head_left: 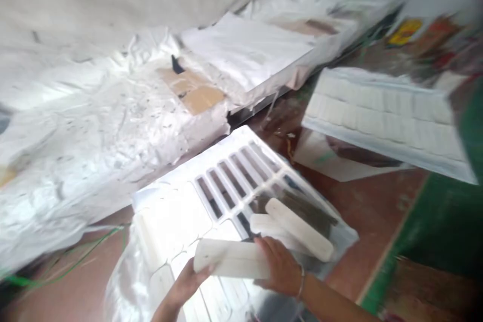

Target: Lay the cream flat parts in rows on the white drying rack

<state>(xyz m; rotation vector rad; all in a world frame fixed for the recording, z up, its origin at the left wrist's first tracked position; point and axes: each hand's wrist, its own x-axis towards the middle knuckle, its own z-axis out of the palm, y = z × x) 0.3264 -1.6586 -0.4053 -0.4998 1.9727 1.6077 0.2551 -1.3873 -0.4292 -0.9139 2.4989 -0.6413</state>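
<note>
Between my two hands is a pale, oblong block with rounded ends [230, 259], held level over a white slotted tray [222, 146]. My left hand [188, 282] grips its left end, thumb on the near side. My right hand [281, 266], with a thin bracelet at the wrist, wraps round the other end. Similar white pieces [177, 216] fill the tray's left and near slots, while dark gaps show through the far slots. Two loose pale blocks [298, 229] lie crossed at the tray's right side, just beyond my right hand. What the blocks are made of is unclear.
A long bench covered in wrinkled plastic [124, 126] runs along the left and back, with brown cardboard [199, 95] on it. At right stands another batch of white pieces in rows [385, 110]. A green strap [75, 261] trails at lower left.
</note>
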